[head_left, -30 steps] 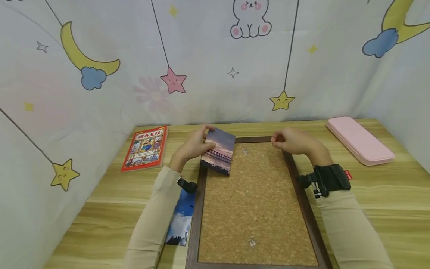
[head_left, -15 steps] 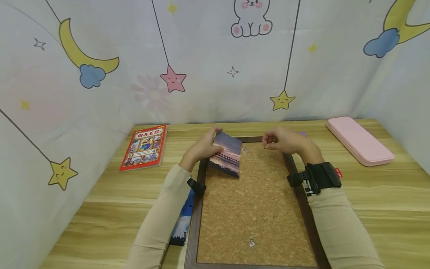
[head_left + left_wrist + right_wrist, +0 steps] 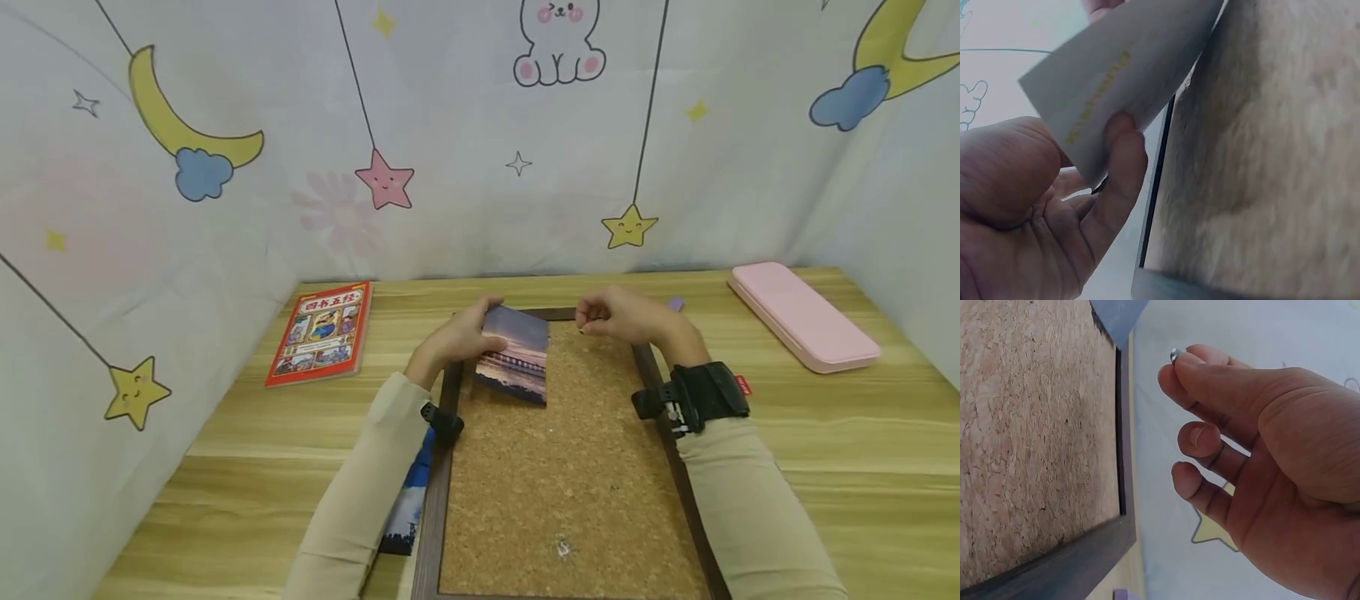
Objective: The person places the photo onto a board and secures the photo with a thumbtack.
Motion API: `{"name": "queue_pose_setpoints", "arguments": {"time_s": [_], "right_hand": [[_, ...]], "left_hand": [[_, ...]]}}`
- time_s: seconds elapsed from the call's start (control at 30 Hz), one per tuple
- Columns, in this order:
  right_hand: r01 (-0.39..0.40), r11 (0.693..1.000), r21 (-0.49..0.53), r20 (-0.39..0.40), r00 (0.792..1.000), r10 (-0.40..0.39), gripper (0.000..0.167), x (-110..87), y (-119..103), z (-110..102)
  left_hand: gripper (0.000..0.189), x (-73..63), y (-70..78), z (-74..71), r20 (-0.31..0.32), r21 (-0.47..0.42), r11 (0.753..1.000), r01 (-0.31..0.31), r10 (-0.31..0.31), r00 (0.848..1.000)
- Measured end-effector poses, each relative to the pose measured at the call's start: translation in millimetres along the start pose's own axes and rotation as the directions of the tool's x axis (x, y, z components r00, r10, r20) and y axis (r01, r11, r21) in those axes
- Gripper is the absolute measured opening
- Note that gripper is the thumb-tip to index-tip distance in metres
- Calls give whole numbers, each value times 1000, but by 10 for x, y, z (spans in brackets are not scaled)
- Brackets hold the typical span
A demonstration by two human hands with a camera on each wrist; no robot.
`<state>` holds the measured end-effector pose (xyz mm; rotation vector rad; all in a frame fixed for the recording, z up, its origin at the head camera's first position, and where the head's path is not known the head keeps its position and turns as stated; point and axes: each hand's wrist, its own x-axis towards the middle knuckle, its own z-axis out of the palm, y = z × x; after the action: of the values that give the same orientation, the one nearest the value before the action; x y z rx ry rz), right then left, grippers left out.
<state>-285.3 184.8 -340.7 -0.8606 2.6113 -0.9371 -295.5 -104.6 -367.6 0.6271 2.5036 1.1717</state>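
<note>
My left hand (image 3: 459,340) holds a photo card (image 3: 516,354) by its left edge, over the upper left of a cork board (image 3: 570,467) with a dark frame. The card shows a pier at dusk and is tilted up off the cork. Its pale back with yellow lettering (image 3: 1097,94) shows in the left wrist view. Near the top of the board my right hand (image 3: 626,317) pinches a small shiny pin (image 3: 1174,355) between thumb and forefinger; most of it is hidden. To the card's right, the right hand stays apart from it.
A small clear, shiny item (image 3: 564,547) sits low on the cork. Another photo (image 3: 405,508), with blue sky, lies partly under the board's left side. A red book (image 3: 322,333) is at the back left, a pink case (image 3: 804,317) at the back right, and something purple (image 3: 677,304) beyond the frame.
My left hand has carried the photo card a little right and nearer to me. The right hand has shifted left toward the card, uncovering the purple item.
</note>
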Motion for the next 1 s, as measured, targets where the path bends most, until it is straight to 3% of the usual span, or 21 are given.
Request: {"name": "queue_pose_setpoints", "arguments": {"time_s": [0.2,0.53,0.73,1.0], "right_hand": [[14,1000,19,3,1000,-14,5,22,30,-16],[-1,999,35,-4,1000,1,5,109,166,50],[-25,1000,12,11,1000,25,5,235,142,129],[-67,998,-11,23,997,68,6,415,110,238]], "left_hand": [[79,77,99,91,24,106,994,15,-17,1000],[75,150,140,191,87,81,991,102,-110,990],[73,203,151,217,47,194,971,139,-151,987],[74,262,194,282,5,328,933,150,-160,987]]}}
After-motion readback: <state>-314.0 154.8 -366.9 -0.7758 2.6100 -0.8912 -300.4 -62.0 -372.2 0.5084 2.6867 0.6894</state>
